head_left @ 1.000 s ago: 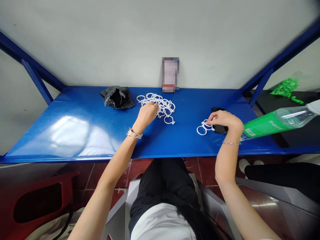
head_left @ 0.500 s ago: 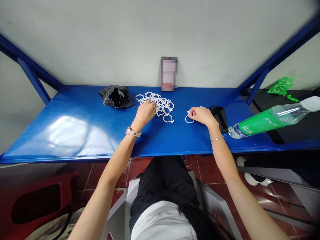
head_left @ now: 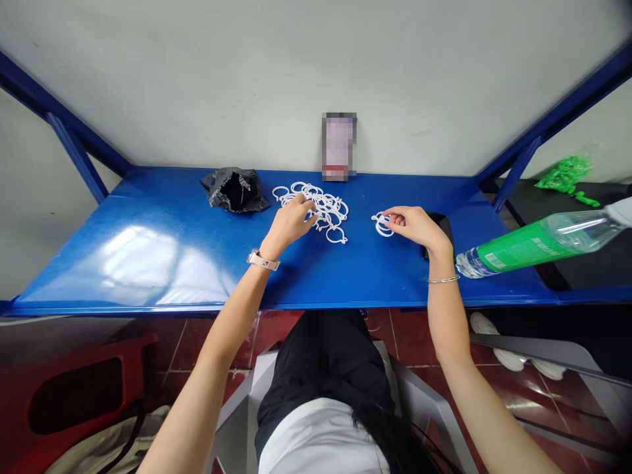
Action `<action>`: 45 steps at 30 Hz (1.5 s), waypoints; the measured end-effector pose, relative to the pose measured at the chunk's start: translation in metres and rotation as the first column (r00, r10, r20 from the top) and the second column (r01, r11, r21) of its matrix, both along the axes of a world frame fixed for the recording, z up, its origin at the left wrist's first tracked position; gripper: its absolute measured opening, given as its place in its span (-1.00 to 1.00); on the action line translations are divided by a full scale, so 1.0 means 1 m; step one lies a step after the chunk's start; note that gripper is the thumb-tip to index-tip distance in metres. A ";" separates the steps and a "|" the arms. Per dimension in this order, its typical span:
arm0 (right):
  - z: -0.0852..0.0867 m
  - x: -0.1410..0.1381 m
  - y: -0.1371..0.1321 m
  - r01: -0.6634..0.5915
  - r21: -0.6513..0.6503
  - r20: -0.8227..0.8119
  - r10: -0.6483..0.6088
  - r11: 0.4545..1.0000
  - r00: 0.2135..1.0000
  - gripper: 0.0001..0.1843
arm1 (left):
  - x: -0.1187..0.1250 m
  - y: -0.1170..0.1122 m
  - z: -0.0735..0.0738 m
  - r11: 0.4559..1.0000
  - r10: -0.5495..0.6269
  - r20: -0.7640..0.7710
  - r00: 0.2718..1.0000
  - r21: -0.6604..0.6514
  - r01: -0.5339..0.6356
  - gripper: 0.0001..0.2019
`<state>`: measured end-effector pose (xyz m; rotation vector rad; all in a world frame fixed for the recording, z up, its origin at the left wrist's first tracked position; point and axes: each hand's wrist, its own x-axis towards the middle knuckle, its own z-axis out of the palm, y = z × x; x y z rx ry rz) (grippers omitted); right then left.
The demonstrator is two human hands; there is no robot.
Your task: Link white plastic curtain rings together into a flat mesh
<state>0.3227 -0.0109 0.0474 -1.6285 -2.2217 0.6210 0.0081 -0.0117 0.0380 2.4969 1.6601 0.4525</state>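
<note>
Right grip, at the right hand (head_left: 417,226), pinches a small cluster of white rings (head_left: 384,235) just above or on the counter (head_left: 316,283), hard to say which! Over at the left hand (head_left: 289,220), fingers curl onto the ring pile (head_left: 330,214); whether they hold one, I can't tell. Danger: overlapping rings could snag and drag neighbours along. Farther out, the bottle (head_left: 523,247) sits near the right wrist, and an outward swing might topple it.
</note>
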 end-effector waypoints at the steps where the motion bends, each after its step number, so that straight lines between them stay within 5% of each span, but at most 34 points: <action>1: 0.002 -0.001 -0.001 -0.010 0.027 -0.040 0.011 1.000 0.999 -0.70 | 0.002 -0.001 0.000 0.998 -0.063 0.030 0.998 0.031 0.062 -0.76; 5: 0.001 -0.018 -0.005 -0.085 0.101 -0.165 0.101 0.991 0.981 -0.71 | 0.021 -0.006 -0.009 0.897 -0.433 0.037 0.901 0.113 0.427 -0.76; 8: -0.005 -0.031 -0.006 -0.148 0.082 -0.213 0.162 0.986 0.964 -0.69 | 0.037 -0.012 -0.022 0.844 -0.521 -0.086 0.849 0.098 0.527 -0.71; 15: -0.017 -0.040 -0.003 -0.140 -0.037 -0.318 0.121 0.989 0.940 -0.68 | 0.032 -0.007 -0.026 0.890 -0.436 -0.165 0.885 0.067 0.451 -0.77; 18: -0.022 -0.048 -0.003 -0.096 -0.065 -0.353 0.067 0.993 0.933 -0.69 | 0.028 -0.006 -0.020 0.918 -0.388 0.006 0.922 0.088 0.386 -0.73; 23: -0.035 -0.070 -0.010 -0.037 0.217 -0.265 0.095 0.975 0.959 -0.79 | 0.038 -0.012 -0.021 0.951 -0.296 0.402 0.866 0.036 0.308 -0.73; 28: -0.035 -0.081 -0.020 -0.108 0.004 -0.447 0.098 0.994 0.889 -0.86 | 0.041 -0.010 -0.024 0.944 -0.191 0.570 0.799 -0.115 0.308 -0.83; 31: -0.031 -0.080 -0.020 -0.147 -0.181 -0.609 0.006 0.972 0.793 -0.72 | 0.038 -0.008 -0.021 0.866 -0.074 0.735 0.674 -0.288 0.409 -0.71; 36: -0.025 -0.080 -0.018 -0.329 -0.354 -0.787 -0.089 0.876 0.611 -0.50 | 0.035 -0.010 -0.012 0.639 0.205 0.848 0.489 -0.494 0.590 -0.51; 45: -0.027 -0.085 -0.019 -0.517 -0.400 -0.861 -0.117 0.757 0.495 -0.54 | 0.024 -0.005 -0.003 0.466 0.238 0.848 0.474 -0.528 0.710 -0.46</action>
